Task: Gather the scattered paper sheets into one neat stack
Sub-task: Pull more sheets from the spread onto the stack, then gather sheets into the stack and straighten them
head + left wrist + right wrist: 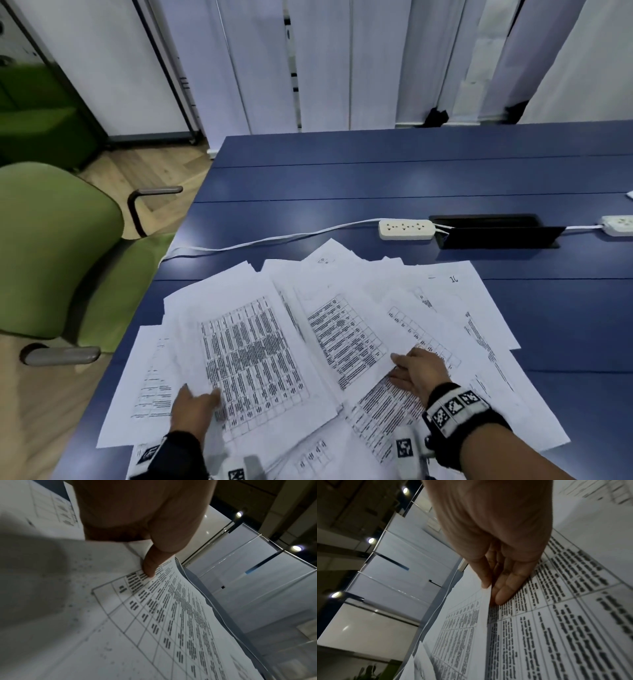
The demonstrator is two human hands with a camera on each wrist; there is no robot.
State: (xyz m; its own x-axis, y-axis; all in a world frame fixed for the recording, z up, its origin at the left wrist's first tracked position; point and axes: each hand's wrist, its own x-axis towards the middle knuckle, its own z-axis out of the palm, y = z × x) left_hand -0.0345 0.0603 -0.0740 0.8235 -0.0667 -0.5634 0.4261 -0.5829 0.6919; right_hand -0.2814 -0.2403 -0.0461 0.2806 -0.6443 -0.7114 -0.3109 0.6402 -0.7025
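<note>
Paper sheets [445, 308] lay fanned out by the left edge of the blue tabletop [342, 178] as I watched. The left hand [193, 407] pinched the large gridded sheet [250, 353]; the right hand [419, 371] pinched the near corner of a neighbouring sheet [342, 339].

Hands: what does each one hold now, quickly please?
Left hand: pinches the left table sheet, thumb on top.
Right hand: pinches the edge of the middle table sheet.

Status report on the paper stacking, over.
Left hand pinches a white table-printed paper sheet; right hand pinches a neighbouring sheet by its corner. Sheets unstacked, fanned over the blue table. White power strip lies beyond them.
</note>
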